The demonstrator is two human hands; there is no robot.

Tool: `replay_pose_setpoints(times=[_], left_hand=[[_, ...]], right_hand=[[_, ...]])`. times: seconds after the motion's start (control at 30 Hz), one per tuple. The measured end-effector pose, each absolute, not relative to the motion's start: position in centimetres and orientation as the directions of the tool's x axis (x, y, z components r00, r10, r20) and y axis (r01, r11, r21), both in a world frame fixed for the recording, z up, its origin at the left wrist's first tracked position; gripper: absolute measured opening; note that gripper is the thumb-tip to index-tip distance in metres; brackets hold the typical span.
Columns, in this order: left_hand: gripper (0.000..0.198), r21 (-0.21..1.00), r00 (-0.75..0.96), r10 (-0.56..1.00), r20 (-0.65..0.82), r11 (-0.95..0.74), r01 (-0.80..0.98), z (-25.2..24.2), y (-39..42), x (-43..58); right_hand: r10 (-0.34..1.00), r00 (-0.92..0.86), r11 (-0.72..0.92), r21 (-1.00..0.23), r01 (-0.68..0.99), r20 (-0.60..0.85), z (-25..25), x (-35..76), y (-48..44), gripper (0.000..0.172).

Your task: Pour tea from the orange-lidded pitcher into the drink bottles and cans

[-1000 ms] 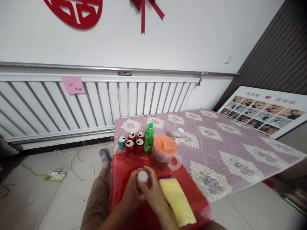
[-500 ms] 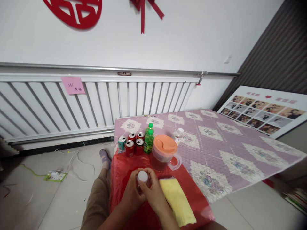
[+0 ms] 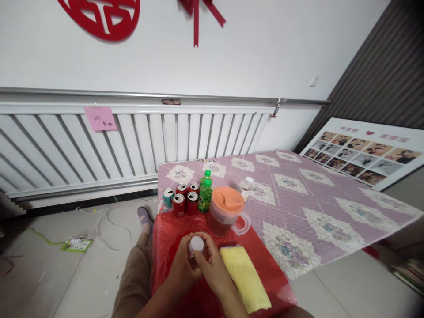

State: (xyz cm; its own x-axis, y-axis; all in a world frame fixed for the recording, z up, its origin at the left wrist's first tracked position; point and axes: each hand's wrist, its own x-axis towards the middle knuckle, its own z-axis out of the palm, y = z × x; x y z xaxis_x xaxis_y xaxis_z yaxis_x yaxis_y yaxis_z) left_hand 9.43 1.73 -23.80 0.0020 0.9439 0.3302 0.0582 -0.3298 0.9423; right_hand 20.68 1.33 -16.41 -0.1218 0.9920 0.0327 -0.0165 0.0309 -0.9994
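Both my hands meet over the red plastic sheet [image 3: 172, 238] at the near end of the table. My left hand [image 3: 181, 269] wraps round the body of a small bottle, mostly hidden by my fingers. Its white cap [image 3: 196, 244] shows on top, and the fingers of my right hand [image 3: 213, 269] are closed on that cap. A folded yellow cloth [image 3: 245, 278] lies just right of my hands. Beyond them stands a clear pitcher with an orange lid [image 3: 228, 201].
Several drink cans [image 3: 180, 201] and two green bottles [image 3: 205, 194] stand behind the pitcher, with a small white-capped bottle [image 3: 247, 184] to its right. A purple quilted cover [image 3: 314, 198] spreads right. A radiator [image 3: 132, 141], floor cables [image 3: 99, 221] and a leaning photo board [image 3: 364, 154] surround the table.
Nothing has visibly changed beyond a slight shift of the view; both hands stay on the bottle and its cap.
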Motion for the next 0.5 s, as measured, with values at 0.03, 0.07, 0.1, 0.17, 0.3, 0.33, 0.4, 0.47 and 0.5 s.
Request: replay_pose_setpoints(times=[0.03, 0.07, 0.1, 0.17, 0.3, 0.33, 0.4, 0.47, 0.5], left_hand=[[0.061, 0.944, 0.005, 0.946, 0.326, -0.325, 0.054, -23.6, 1.7, 9.5], [0.060, 0.946, 0.006, 0.947, 0.320, -0.320, 0.056, -23.3, 1.6, 9.5], [0.059, 0.947, 0.006, 0.949, 0.315, -0.314, 0.068, -23.1, 1.6, 9.5], [0.057, 0.943, -0.006, 0.949, 0.316, -0.313, 0.112, -22.9, 1.6, 9.4], [0.061, 0.931, -0.025, 0.940, 0.340, -0.333, 0.152, -23.1, 1.6, 9.3], [0.062, 0.933, -0.022, 0.941, 0.338, -0.331, 0.143, -23.2, 1.6, 9.3], [0.062, 0.942, -0.011, 0.947, 0.320, -0.317, 0.108, -23.3, 1.6, 9.3], [0.062, 0.950, -0.003, 0.953, 0.303, -0.301, 0.086, -23.4, 1.7, 9.4], [0.063, 0.951, 0.000, 0.954, 0.300, -0.299, 0.084, -23.5, 1.7, 9.4]], right_hand=[[0.993, -0.111, 0.024, -0.999, -0.037, 0.028, -16.7, 20.6, 1.4, 0.042], [0.995, -0.097, 0.017, -0.998, -0.064, 0.024, -16.9, 20.5, 1.4, 0.047], [0.996, -0.087, 0.013, -0.996, -0.089, 0.021, -17.2, 20.4, 1.5, 0.052], [0.996, -0.082, 0.014, -0.993, -0.121, 0.024, -17.6, 20.1, 1.5, 0.056], [0.997, -0.071, 0.015, -0.995, -0.098, 0.022, -17.6, 19.9, 1.6, 0.043], [0.997, -0.068, 0.015, -0.996, -0.092, 0.022, -17.5, 19.9, 1.6, 0.040], [0.997, -0.075, 0.018, -0.996, -0.090, 0.024, -17.3, 19.9, 1.7, 0.035], [0.995, -0.090, 0.023, -0.996, -0.092, 0.031, -17.2, 20.0, 1.7, 0.034], [0.995, -0.095, 0.022, -0.996, -0.090, 0.031, -17.2, 20.0, 1.7, 0.033]])
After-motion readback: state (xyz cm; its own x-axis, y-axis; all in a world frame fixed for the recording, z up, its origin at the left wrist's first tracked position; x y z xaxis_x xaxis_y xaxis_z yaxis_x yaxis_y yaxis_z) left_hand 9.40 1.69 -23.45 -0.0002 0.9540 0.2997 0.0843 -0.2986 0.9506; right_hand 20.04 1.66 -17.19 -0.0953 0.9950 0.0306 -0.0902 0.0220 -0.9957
